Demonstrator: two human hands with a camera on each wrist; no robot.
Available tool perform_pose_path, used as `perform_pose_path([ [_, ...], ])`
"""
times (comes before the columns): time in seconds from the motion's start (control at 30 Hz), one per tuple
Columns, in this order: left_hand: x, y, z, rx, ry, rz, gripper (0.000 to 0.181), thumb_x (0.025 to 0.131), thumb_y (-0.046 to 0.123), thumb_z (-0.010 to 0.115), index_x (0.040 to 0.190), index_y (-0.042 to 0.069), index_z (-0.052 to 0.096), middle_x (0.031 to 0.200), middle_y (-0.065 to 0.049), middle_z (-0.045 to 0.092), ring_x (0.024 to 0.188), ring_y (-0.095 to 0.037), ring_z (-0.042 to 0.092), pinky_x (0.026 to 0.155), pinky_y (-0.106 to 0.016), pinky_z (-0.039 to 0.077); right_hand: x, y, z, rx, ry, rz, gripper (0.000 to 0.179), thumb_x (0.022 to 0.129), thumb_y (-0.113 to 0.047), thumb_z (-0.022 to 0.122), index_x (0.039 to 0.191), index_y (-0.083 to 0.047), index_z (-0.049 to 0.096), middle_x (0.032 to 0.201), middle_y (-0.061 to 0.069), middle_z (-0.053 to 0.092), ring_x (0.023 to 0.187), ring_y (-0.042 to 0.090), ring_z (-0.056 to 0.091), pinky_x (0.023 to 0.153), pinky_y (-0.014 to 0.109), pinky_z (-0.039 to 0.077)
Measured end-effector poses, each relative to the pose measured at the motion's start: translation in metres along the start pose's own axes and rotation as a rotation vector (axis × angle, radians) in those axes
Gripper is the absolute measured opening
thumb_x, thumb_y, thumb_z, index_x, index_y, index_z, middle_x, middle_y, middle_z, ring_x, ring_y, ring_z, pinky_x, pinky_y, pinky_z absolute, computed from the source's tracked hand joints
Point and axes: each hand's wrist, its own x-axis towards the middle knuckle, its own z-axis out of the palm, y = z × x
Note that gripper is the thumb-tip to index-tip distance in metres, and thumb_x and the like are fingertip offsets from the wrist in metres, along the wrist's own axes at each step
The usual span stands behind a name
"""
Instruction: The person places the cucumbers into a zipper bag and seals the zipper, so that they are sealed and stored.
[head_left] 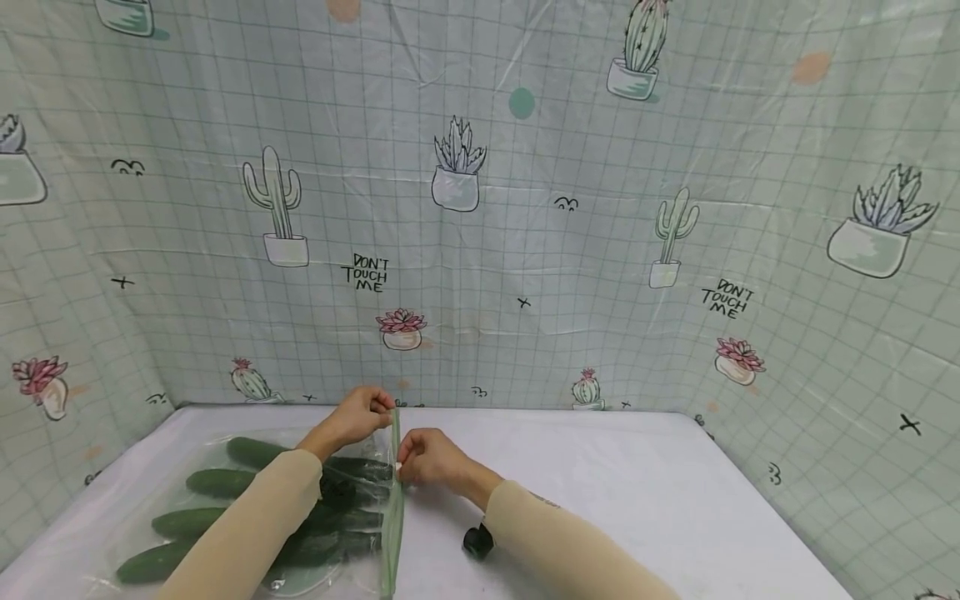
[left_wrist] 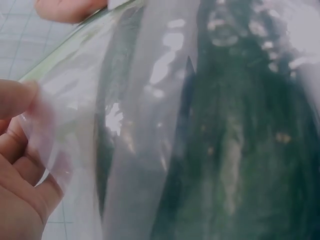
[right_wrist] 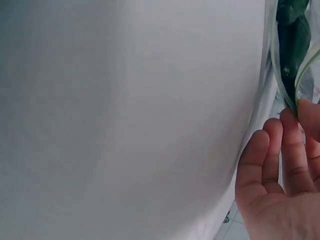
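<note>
A clear zip bag with a green zip strip [head_left: 392, 533] along its mouth lies flat, and several green cucumbers [head_left: 153, 562] are inside it side by side. At the strip's far end, my left hand [head_left: 363, 414] pinches the bag's edge between thumb and fingers; the left wrist view shows the clear film [left_wrist: 60, 125] between them. My right hand [head_left: 435, 458] pinches the strip a little nearer to me, beside a small white slider [head_left: 398, 468]. In the right wrist view, the bag's green lips [right_wrist: 274, 47] stand apart beyond the right fingertips, with cucumber [right_wrist: 295, 50] showing between them.
The bag lies on the left of a white-covered table [head_left: 600, 492]. A cactus-print sheet [head_left: 495, 250] hangs behind the table and along both sides. A small black device [head_left: 477, 542] sits at the right wrist, just above the tabletop.
</note>
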Motion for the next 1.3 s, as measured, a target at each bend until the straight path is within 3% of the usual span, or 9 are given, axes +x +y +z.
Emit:
perform_pose_path([
  [0.5,0.000,0.001,0.000,0.021,0.013,0.022,0.013,0.092,-0.001,0.056,0.104,-0.005,0.058,0.094,-0.013,0.058,0.082,-0.021,0.055,0.069,-0.034,0.045,-0.030,-0.002,0.011,0.045,-0.035,0.128,0.017,0.076,0.007,0.073,0.078,-0.004,0.060,0.061,0.002,0.061,0.048,0.013,0.053,0.043,0.025,0.041],
  [1.3,0.002,0.003,0.001,0.044,0.019,0.017,0.012,0.093,0.001,0.054,0.104,-0.003,0.057,0.093,-0.011,0.057,0.081,-0.021,0.053,0.068,-0.034,0.044,-0.083,-0.005,0.036,0.316,-0.061,0.291,0.019,0.077,0.013,0.066,0.081,-0.004,0.058,0.059,0.006,0.058,0.040,0.011,0.050,0.038,0.021,0.043],
])
